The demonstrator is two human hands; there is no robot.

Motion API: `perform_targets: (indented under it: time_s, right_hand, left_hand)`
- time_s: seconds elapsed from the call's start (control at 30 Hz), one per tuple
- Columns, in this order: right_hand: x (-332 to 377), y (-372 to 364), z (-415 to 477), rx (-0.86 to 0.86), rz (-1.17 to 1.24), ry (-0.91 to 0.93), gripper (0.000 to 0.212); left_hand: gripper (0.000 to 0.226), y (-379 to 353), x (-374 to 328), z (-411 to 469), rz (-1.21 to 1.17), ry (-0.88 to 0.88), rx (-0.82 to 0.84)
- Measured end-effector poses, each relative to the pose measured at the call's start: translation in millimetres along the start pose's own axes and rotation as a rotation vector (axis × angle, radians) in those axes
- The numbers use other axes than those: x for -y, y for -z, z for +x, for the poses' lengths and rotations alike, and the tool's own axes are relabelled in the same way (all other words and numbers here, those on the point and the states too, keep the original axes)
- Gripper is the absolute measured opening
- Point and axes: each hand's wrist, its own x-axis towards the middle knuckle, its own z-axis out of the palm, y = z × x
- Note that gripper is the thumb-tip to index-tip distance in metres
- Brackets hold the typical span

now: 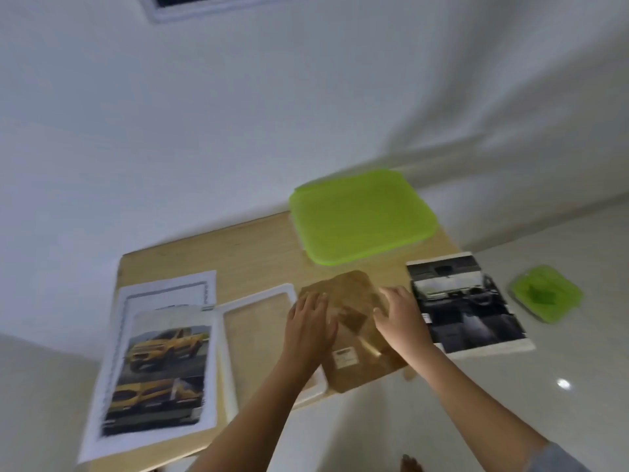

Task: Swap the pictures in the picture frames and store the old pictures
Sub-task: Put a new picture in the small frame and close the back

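Backing board [352, 287]: brown and stiff, with a darker fold-out stand flap on its face. It lies on the wooden table [238, 253] between the white frame and the car-interior print, turned at an angle, and its near corner passes the table's front edge.
Left hand [311, 321]: lies flat on the board's left part with the fingers straight and close together.
Right hand [398, 318]: fingers slightly bent and a little spread, tips on the board's right part; blur hides whether they pinch its edge.
White frame [258, 296]: lies flat just left of the board, and table wood shows through its opening.
Yellow-truck print [163, 366]: two views of a yellow pickup, lying on a larger white sheet [163, 289] at the table's left.
Car-interior print [466, 308]: dark seats and dashboard, overhanging the table's right edge.
Writing: a small pale label [345, 357] on the board, too blurred to read.
Large green lid [360, 216]: at the table's back right; anything beneath is hidden.
Small green container [544, 292]: on the floor to the right, contents unclear.
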Motion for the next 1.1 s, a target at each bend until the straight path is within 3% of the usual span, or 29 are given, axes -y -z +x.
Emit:
perform_targets:
  time_s: [0.2, 0.4, 0.57, 0.73, 1.1]
  right_hand:
    - [146.5, -95.9, -39.3, 0.125, 0.169, 0.230, 0.047]
    - [219.4, -172.6, -89.0, 0.349, 0.196, 0.315, 0.057]
    - [231.2, -205.3, -114.9, 0.338, 0.066, 0.252, 0.072]
    - [240.0, -220.5, -121.7, 0.307, 0.014, 0.196, 0.074]
    - [243.3, -221.8, -117.3, 0.180, 0.292, 0.007, 0.055]
  left_hand:
    - [0.050, 43.5, 148.6, -91.2, 0.009, 0.289, -0.032]
    - [0.061, 61.3, 236.3, -169.1, -0.017, 0.517, 0.003]
    - [0.070, 52.9, 259.4, -195.2, -0.048, 0.595, 0.094]
    - [0.073, 40.9, 262.8, -202.5, -0.068, 0.580, 0.105]
    - [0.074, 36.2, 261.6, -202.0, -0.161, 0.588, 0.022]
